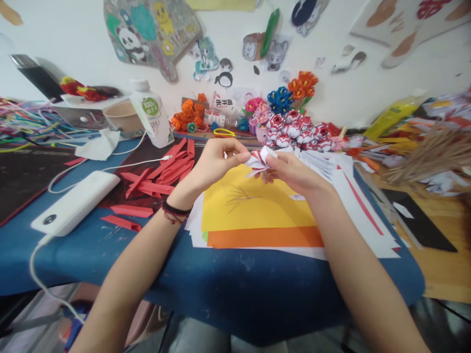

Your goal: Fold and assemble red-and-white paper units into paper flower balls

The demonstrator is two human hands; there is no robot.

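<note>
The left hand (226, 156) and right hand (289, 169) pinch a flower (258, 160) of folded red-and-white paper above the flat yellow sheet (281, 211). It slants up to the right, thin white strips (253, 172) poking down and left.

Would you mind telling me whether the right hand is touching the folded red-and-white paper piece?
Touching: the head view shows the right hand holding the folded red-and-white paper piece at the thumb and fingers, with no gap visible.

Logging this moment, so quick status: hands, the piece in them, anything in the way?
Left hand and right hand both gripping red-and-white paper piece. Piece held up off yellow sheet. Thin brown stems on sheet, not blocking hands.
</note>
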